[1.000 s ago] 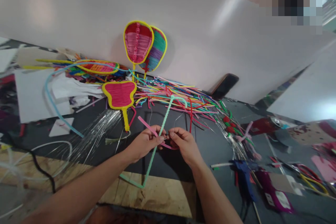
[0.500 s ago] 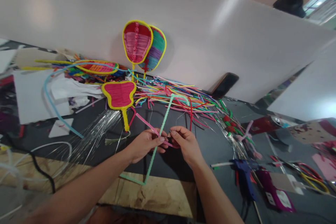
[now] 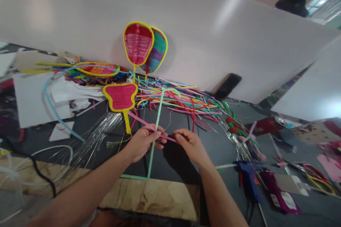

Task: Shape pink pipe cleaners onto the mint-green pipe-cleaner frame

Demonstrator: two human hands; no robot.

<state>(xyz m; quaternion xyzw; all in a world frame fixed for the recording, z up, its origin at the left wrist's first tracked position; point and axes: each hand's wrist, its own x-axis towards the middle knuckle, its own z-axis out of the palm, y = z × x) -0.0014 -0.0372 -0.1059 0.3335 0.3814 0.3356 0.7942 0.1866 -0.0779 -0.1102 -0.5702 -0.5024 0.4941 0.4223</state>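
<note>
My left hand (image 3: 142, 143) pinches a pink pipe cleaner (image 3: 140, 118) where it crosses a mint-green wrapped wire (image 3: 159, 111). That wire is hooked at its top and bent sideways near the table edge. At the pink pipe cleaner's right end, the thumb and fingers of my right hand (image 3: 190, 144) are closed on it. A thin bare wire (image 3: 170, 115) curves up between the hands; its lower end is hard to make out. Just left of my hands lies a pink fan shape with a yellow rim (image 3: 120, 96), its handle pointing toward me.
Two round fans (image 3: 137, 44) lean on the white partition (image 3: 202, 35), behind a heap of coloured pipe cleaners (image 3: 183, 97). A phone (image 3: 228, 86) rests against it too. On the right are a blue glue gun (image 3: 249, 181), scissors (image 3: 317, 179) and a red can (image 3: 269, 125). Silvery wires (image 3: 98, 136) lie left.
My hands have drawn slightly apart, with more of the pink pipe cleaner showing between them. The green wire's hooked top has shifted left and away from me.
</note>
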